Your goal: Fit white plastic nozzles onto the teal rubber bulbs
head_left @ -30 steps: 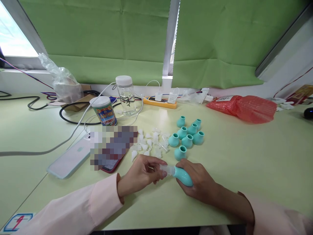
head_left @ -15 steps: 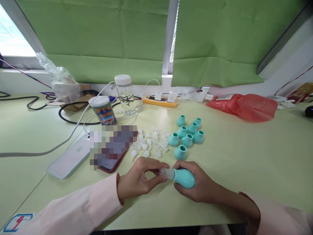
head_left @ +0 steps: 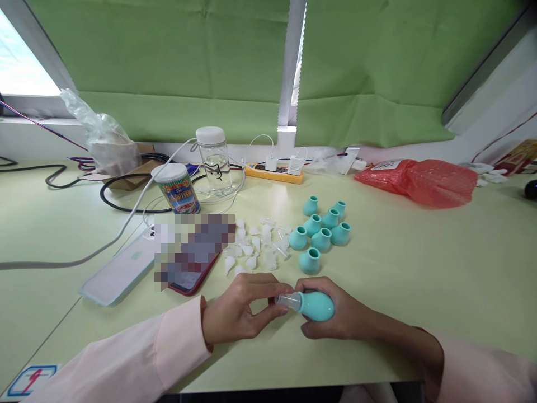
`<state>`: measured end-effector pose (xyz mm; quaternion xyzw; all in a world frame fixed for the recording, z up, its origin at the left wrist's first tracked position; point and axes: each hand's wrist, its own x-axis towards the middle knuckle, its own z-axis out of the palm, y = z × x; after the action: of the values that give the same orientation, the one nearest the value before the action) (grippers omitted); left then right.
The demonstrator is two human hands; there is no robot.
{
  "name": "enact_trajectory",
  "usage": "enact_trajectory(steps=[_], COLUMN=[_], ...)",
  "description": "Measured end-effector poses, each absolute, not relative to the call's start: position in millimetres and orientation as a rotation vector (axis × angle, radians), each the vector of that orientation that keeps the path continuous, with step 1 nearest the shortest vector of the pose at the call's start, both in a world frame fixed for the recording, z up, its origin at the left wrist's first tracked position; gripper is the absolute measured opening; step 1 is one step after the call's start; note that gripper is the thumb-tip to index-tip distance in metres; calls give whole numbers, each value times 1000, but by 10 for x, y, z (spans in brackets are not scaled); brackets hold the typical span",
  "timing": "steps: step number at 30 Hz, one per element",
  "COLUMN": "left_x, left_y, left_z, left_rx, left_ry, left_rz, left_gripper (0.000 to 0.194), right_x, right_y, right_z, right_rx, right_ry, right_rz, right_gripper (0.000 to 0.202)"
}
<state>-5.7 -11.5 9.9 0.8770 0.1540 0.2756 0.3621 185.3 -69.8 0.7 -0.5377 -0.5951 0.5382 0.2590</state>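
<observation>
Head view: the work centres on a teal bulb (head_left: 318,306) fitted with a clear tube (head_left: 289,301), held between the two hands near the front edge of the desk (head_left: 419,291), on the person's side of the other parts. The right hand (head_left: 342,313) wraps around the bulb, its fingers curled about the round body. The left hand (head_left: 243,308) has thumb and index finger pinching the tube near its outer end; how firmly they press, I cannot tell.

Judging by how the parts lie, this one piece looks largely joined, with the tube seated in the bulb's neck, though whether it is fully home cannot be made out. Left to do, as it seems, are the eight teal bulbs (head_left: 321,239) grouped just beyond the right hand, all with bare mouths. Beside them lie white tips (head_left: 229,263) and loose clear tubes (head_left: 280,250), scattered and unjoined.

The held piece lies on its side. Its long axis runs left to right, roughly along the desk's front edge; the tube points left, angled slightly away from the person, and the bulb's rounded end faces the right palm.
</observation>
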Motion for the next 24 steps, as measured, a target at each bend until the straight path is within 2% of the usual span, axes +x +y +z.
enact_trajectory(steps=[16,24], left_x=[-69,-59], left_y=[-124,-146], left_z=[24,8], left_rx=[2351,2371], left_ry=[263,204], left_rz=[732,797], left_gripper=[27,29], right_x=[1876,1892], right_y=[-666,-643], right_z=[63,27], right_rx=[-1504,-1349], right_ry=[-1510,-1391], right_rz=[1741,1904], right_gripper=[32,32])
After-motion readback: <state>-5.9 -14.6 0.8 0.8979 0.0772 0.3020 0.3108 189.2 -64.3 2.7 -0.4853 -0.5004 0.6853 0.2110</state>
